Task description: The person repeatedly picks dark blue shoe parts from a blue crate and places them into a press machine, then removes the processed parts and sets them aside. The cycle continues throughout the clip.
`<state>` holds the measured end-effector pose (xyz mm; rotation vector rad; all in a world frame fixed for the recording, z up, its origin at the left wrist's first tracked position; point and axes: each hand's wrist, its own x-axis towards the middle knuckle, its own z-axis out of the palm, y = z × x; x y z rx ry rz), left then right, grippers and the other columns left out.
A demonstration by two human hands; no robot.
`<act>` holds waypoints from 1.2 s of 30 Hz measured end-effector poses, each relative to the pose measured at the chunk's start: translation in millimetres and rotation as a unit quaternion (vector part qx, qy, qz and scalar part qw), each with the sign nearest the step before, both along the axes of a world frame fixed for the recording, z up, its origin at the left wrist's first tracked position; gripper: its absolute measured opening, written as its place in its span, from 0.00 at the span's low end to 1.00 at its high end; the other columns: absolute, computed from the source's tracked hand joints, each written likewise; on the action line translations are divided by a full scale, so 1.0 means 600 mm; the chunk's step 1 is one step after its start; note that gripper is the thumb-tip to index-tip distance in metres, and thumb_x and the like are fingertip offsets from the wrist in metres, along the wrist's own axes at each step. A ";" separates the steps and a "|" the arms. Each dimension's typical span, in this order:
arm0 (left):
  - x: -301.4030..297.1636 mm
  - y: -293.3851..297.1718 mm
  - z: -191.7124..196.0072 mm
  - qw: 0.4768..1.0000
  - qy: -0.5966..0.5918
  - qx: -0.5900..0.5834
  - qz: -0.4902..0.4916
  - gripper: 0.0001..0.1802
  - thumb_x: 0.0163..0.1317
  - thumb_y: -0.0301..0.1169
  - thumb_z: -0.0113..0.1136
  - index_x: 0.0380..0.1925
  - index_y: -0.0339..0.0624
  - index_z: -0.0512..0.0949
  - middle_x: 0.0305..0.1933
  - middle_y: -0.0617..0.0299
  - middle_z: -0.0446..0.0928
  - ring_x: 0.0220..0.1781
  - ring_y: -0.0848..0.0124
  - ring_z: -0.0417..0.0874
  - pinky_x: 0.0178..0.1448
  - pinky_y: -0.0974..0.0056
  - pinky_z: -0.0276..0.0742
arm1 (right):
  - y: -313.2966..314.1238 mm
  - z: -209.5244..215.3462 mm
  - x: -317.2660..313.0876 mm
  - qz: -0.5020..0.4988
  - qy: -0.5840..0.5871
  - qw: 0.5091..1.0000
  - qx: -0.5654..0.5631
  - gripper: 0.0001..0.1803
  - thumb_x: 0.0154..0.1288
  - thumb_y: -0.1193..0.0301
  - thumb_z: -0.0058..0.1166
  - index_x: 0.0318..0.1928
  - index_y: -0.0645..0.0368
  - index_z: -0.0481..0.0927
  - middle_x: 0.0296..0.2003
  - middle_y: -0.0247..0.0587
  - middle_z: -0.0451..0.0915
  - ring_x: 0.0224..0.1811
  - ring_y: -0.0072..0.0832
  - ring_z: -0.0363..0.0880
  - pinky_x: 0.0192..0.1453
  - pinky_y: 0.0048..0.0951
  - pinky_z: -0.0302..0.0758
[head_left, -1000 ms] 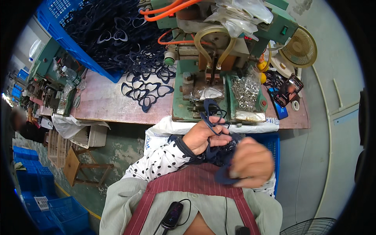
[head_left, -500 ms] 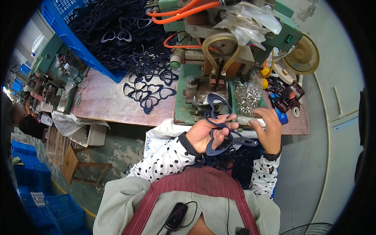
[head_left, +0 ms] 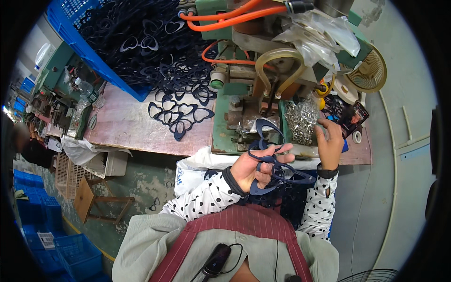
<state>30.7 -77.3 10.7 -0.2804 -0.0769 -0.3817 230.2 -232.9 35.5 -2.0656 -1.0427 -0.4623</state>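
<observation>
My left hand, palm up with the fingers curled, holds several dark blue eyeglass frames with pointed, heart-like rims, fanned out in front of the machine. At the right, my right hand is beside a tray of small silvery metal parts. Its thumb and forefinger tips come close together near the edge of the heap. Whatever lies between them is too small to make out. Just beyond the held frames stands a green bench machine with two bent hoses leading down to its head.
A blue crate heaped with dark frames stands back left; loose eyeglass frames lie on the table beside it. A phone and a fan are at the right. A wooden stool and stacked blue crates are lower left.
My right hand has moved from the tray's near edge up beside the metal parts, its thumb and forefinger coming closer together. The left hand with the frames has shifted slightly right.
</observation>
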 end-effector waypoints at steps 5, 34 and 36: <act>0.003 -0.006 -0.003 1.000 -0.004 -0.015 0.003 0.25 0.76 0.44 0.41 0.69 0.49 0.59 0.61 0.57 0.73 0.25 0.80 0.76 0.21 0.77 0.71 | -0.009 -0.129 0.096 -0.068 0.169 0.983 0.007 0.10 0.60 0.71 0.61 0.40 0.63 0.81 0.36 0.46 0.82 0.36 0.40 0.80 0.43 0.34 0.76; -0.165 0.353 -0.151 -0.026 0.210 0.946 0.246 0.08 0.59 0.30 0.59 0.37 0.45 0.84 0.39 0.45 0.79 0.40 0.50 0.80 0.45 0.52 0.77 | 0.027 -0.186 0.050 -0.097 0.097 0.984 0.112 0.07 0.65 0.74 0.57 0.41 0.62 0.84 0.36 0.45 0.84 0.36 0.32 0.83 0.41 0.29 0.76; -0.130 0.400 -0.166 -0.094 0.288 0.920 0.249 0.10 0.59 0.35 0.61 0.37 0.43 0.84 0.42 0.44 0.78 0.42 0.48 0.80 0.47 0.52 0.77 | 0.025 -0.196 0.058 -0.102 0.189 0.964 0.157 0.08 0.66 0.73 0.56 0.43 0.63 0.82 0.36 0.44 0.84 0.33 0.29 0.84 0.37 0.28 0.76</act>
